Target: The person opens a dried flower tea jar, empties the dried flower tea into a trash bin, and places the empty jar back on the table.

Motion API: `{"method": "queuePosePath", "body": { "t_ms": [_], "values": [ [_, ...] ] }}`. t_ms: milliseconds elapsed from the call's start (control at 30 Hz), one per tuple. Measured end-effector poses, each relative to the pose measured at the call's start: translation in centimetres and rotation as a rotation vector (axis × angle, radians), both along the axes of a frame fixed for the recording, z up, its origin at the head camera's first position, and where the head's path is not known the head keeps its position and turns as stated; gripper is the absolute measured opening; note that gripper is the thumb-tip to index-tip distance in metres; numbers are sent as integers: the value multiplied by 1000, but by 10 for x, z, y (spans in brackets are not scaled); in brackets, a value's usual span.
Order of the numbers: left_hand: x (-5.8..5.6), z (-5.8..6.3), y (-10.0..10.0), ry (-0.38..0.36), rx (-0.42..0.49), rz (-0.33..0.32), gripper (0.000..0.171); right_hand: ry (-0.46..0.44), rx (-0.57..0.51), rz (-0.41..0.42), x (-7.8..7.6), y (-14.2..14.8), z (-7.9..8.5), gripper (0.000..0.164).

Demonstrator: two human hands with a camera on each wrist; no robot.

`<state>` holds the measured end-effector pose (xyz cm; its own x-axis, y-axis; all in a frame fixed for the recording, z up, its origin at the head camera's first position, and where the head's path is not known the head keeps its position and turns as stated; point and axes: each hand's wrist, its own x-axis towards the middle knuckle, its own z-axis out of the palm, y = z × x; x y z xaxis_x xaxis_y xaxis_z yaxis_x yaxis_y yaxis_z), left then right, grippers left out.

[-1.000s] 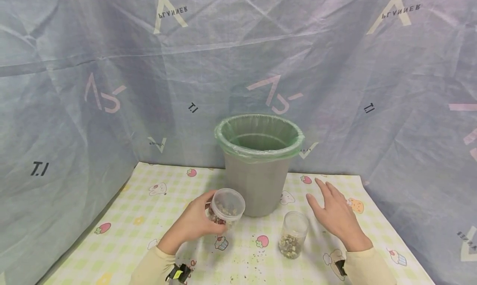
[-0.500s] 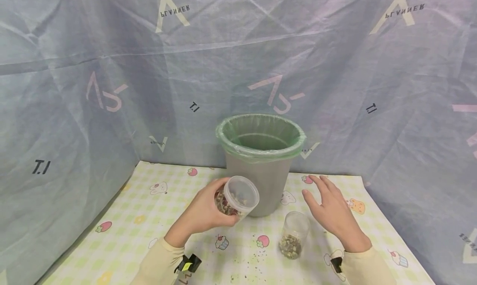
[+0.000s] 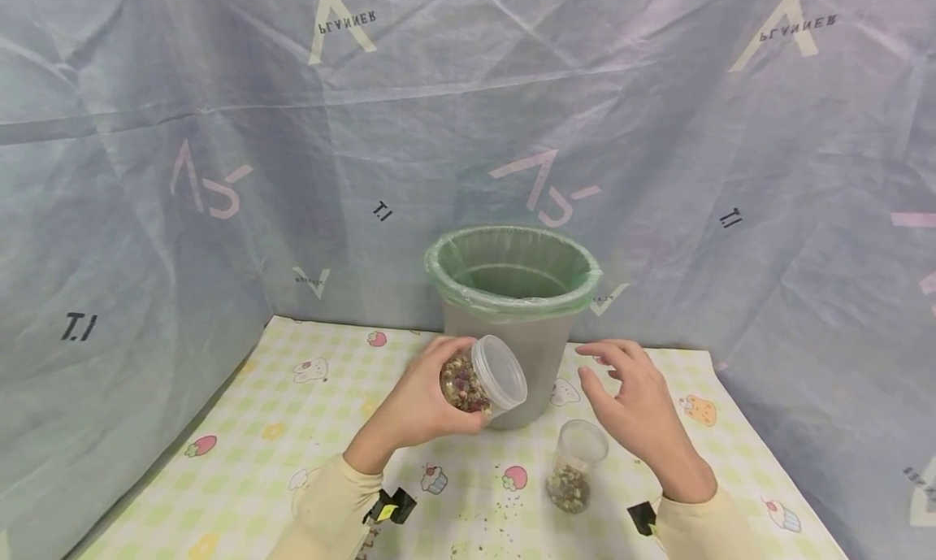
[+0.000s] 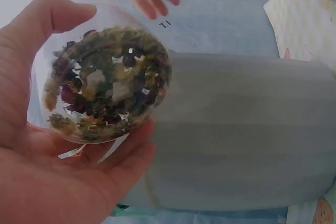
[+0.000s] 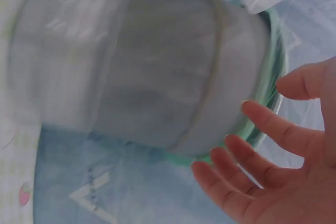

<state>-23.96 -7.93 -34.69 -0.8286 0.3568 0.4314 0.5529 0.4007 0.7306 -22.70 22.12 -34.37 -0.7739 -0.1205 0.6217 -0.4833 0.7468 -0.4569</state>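
Observation:
My left hand [image 3: 420, 397] grips a clear plastic jar [image 3: 462, 383] of dried flowers and herbs, fingers and thumb round its side. The jar is tilted over to the right, in front of the bin, and its translucent lid [image 3: 503, 373] points that way. In the left wrist view, greenish, yellow and dark red pieces show through the jar's base [image 4: 113, 85]. My right hand [image 3: 638, 401] hovers to the right of that lid, holding nothing, its fingers loosely bent and spread. Below it, a second clear jar [image 3: 576, 466] stands on the table, partly filled with dried pieces.
A grey bin [image 3: 504, 332] with a green liner [image 3: 515, 304] over its rim stands behind the hands. Small crumbs [image 3: 497, 515] lie scattered on the checked tablecloth [image 3: 322, 430] near the front. Grey-blue cloth [image 3: 329, 162] hangs at the back and sides.
My left hand has moved right and slightly up, tipping the jar so its lid faces right. My right hand has come left towards it, fingers bending a little. The standing jar has stayed put.

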Motion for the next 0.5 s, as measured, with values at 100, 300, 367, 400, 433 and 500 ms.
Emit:
{"method": "queuePosePath", "body": {
  "t_ms": [100,300,367,400,433,500],
  "values": [
    [0,0,3,-25,17,12,88,35,-35,45,0,-11,7,24],
    [3,-2,10,-39,20,19,87,111,-70,109,0,-28,13,24],
    [4,-3,11,-37,19,15,87,126,-68,116,1,-30,12,25],
    [3,-3,12,-33,17,15,87,129,-72,126,1,-31,12,26],
    [3,-4,12,-29,18,11,87,131,-77,140,1,-32,11,26],
    [3,-4,13,-22,15,5,87,126,-89,181,1,-33,10,25]
  ]
}}
